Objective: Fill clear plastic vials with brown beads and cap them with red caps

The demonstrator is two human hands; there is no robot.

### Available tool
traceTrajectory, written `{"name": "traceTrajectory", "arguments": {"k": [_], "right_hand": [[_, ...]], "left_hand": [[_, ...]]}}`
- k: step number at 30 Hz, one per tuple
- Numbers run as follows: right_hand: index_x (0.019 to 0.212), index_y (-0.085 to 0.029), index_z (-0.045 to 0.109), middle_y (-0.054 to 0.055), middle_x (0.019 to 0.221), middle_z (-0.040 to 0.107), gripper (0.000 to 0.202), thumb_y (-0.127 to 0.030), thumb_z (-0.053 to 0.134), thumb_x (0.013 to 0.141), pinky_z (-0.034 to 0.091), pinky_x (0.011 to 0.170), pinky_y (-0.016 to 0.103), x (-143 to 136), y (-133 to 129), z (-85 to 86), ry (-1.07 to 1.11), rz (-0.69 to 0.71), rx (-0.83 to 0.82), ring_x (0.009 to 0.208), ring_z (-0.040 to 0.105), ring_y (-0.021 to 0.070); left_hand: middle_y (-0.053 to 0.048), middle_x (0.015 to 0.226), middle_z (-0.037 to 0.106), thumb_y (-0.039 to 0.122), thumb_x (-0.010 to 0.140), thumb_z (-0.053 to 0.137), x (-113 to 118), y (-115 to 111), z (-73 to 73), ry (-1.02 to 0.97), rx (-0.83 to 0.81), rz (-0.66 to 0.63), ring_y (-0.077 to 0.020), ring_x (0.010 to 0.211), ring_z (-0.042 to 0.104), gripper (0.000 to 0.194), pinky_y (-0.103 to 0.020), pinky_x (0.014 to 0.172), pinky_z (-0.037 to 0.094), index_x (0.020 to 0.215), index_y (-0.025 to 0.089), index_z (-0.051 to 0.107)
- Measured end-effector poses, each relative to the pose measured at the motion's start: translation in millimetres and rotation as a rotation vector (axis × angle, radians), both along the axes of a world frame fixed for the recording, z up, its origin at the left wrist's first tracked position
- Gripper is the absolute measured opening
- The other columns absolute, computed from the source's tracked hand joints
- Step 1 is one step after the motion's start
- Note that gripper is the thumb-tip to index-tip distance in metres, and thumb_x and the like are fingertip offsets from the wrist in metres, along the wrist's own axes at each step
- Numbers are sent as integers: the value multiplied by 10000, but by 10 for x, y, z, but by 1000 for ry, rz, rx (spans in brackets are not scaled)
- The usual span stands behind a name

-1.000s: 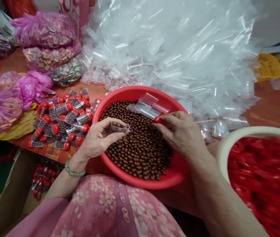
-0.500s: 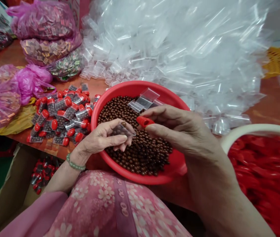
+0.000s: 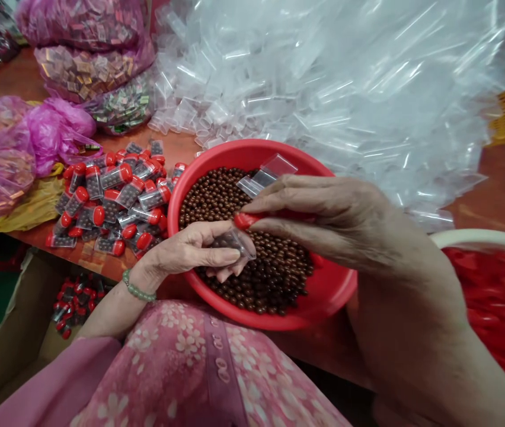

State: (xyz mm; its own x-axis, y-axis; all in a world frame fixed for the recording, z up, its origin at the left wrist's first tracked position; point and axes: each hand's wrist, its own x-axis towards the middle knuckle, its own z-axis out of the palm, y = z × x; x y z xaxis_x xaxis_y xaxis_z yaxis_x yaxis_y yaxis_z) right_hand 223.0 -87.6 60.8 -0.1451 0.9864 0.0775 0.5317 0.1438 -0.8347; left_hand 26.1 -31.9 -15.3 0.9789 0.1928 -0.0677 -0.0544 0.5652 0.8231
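**Cap and tube meet over the red basin**

While the left hand (image 3: 190,252) clamps its fingers (image 3: 217,257) on a small clear tube (image 3: 235,242) holding a few brown balls, the tube lies nearly level above the red basin (image 3: 323,290), long axis running left to right, mouth pointing right and slightly up. The right hand (image 3: 336,219) pinches a red cap (image 3: 244,220) between thumb and forefinger, just above the tube's mouth. Brown balls (image 3: 274,273) fill the basin. Capped tubes (image 3: 114,201) lie heaped on the counter (image 3: 34,234) to the left; empty clear tubes (image 3: 323,89) pile behind.
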Motion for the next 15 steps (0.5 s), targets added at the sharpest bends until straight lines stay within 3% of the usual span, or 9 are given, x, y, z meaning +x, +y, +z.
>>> {"name": "traceTrajectory", "arguments": {"k": [4, 8, 11, 15], "right_hand": [[857, -269, 783, 18, 817, 740, 156, -391, 752, 766, 521, 718, 313, -7, 19, -110, 111, -126, 14, 749, 651, 159], [840, -246, 766, -2, 756, 720, 182, -362, 808, 707, 503, 571, 247, -68, -37, -259, 409, -297, -128, 610, 613, 109], [793, -222, 741, -30, 621, 663, 199, -348, 839, 676, 453, 465, 191, -129, -97, -330, 603, -373, -249, 477, 546, 64], [696, -195, 704, -29, 541, 641, 280, -379, 889, 594, 454, 424, 165, -199, -140, -403, 787, -456, -343, 430, 559, 66]], "left_hand": [[-22, 763, 611, 438, 820, 708, -5, 6, -12, -24, -13, 11, -84, 583, 570, 320, -202, 512, 409, 969, 166, 628], [-14, 762, 624, 396, 817, 720, 12, -4, -30, -22, 3, 106, -81, 603, 593, 294, -201, 561, 457, 967, 162, 624], [2, 751, 622, 337, 778, 757, 50, -35, -37, 37, 59, 287, -74, 623, 595, 273, -198, 607, 490, 924, 158, 612], [31, 699, 604, 278, 756, 756, 111, -80, -39, 107, 131, 549, -60, 607, 579, 238, -179, 607, 482, 889, 161, 597]]}}
